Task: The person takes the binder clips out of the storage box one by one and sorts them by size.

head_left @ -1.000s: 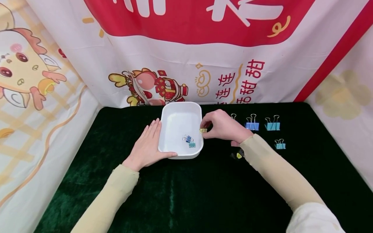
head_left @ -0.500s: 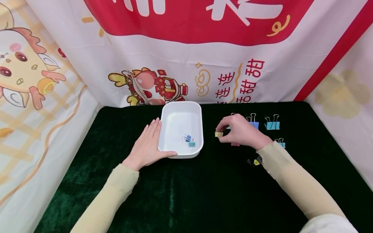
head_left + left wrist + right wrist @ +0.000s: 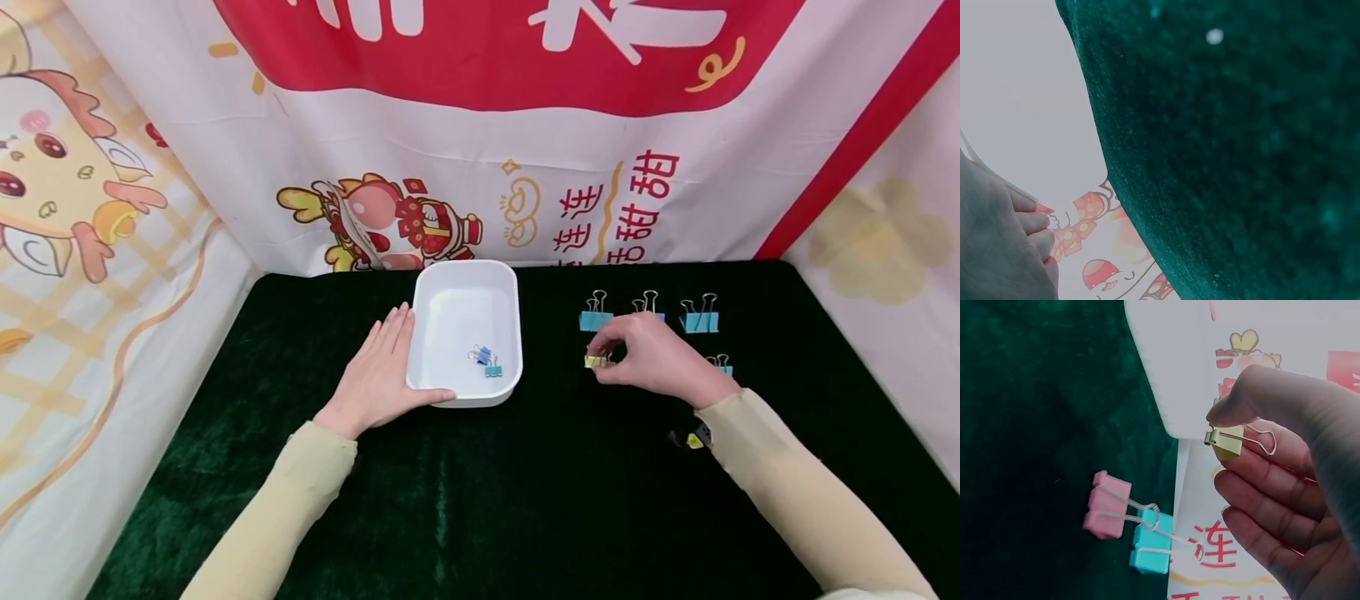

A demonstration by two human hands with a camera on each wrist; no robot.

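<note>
My right hand (image 3: 656, 358) pinches a small yellow binder clip (image 3: 595, 362) between thumb and forefinger, to the right of the white plastic tray (image 3: 457, 308). In the right wrist view the yellow binder clip (image 3: 1229, 442) shows its wire handles toward the palm, with the other fingers loosely bent below. My left hand (image 3: 371, 375) lies against the tray's left side, fingers straight, thumb along the near rim. Inside the tray are a small blue binder clip (image 3: 483, 356) and a small teal one (image 3: 492, 371). A pink binder clip (image 3: 1109, 506) appears in the right wrist view; my hand covers it in the head view.
Larger binder clips stand in a back row on the dark green cloth (image 3: 450, 500): a light blue clip (image 3: 596, 321), a partly covered blue clip (image 3: 658, 317) and a turquoise clip (image 3: 700, 322). A smaller turquoise clip (image 3: 723, 368) is nearer. Printed fabric (image 3: 420, 133) hangs behind.
My right hand has moved from the tray's right rim rightward and slightly nearer, carrying the yellow binder clip, and uncovered the light blue clip. The left hand and tray have stayed put.
</note>
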